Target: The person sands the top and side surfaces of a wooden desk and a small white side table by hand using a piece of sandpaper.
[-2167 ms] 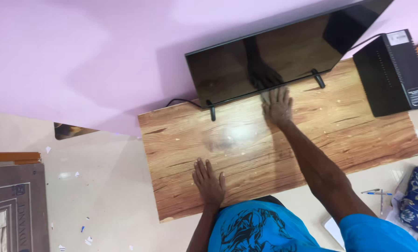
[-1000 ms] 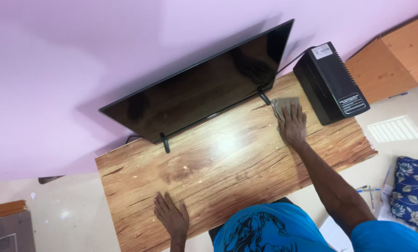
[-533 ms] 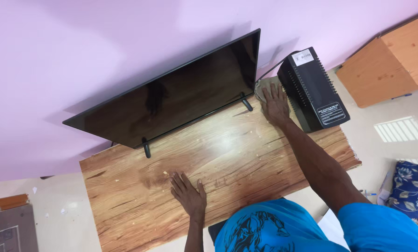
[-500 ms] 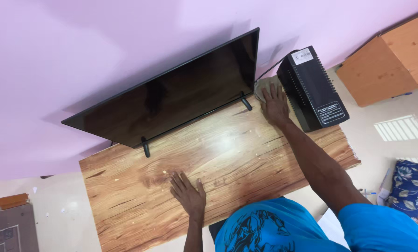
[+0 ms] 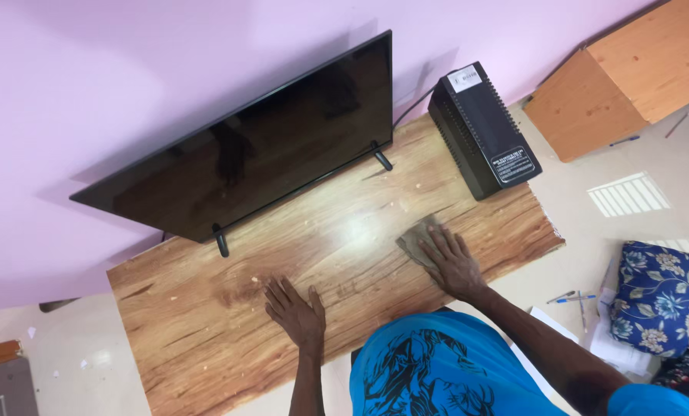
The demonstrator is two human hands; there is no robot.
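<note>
Hands both down on the wooden table (image 5: 206, 331), seen from above. Right hand (image 5: 450, 262) lies flat with fingers spread, pressing a small tan cloth (image 5: 415, 237) onto the tabletop; the cloth pokes out from under the fingertips on the far-left side of the hand, near the right end of the table. Nothing is gripped there, just an open palm bearing down on the cloth. Left hand (image 5: 294, 312) rests open and flat on bare wood close to the near edge, fingers pointing away, holding nothing, well apart from the cloth.

Beyond the hands, a flat black television (image 5: 244, 166) stands on two small black feet along the far side of the table, its dark screen leaning toward the pink wall (image 5: 129, 62). To its right, a black box-shaped unit (image 5: 483, 131) with vent slots sits on the far right corner, near the cloth but not touching it. Bare, glossy wood lies between the hand and both of them.

Off the table to the far right stands a light wooden cabinet (image 5: 614, 77). On the floor at right lie a blue floral cushion (image 5: 656, 296), some papers and pens (image 5: 571, 296). A blue shirt (image 5: 429, 370) fills the near edge of the view.
</note>
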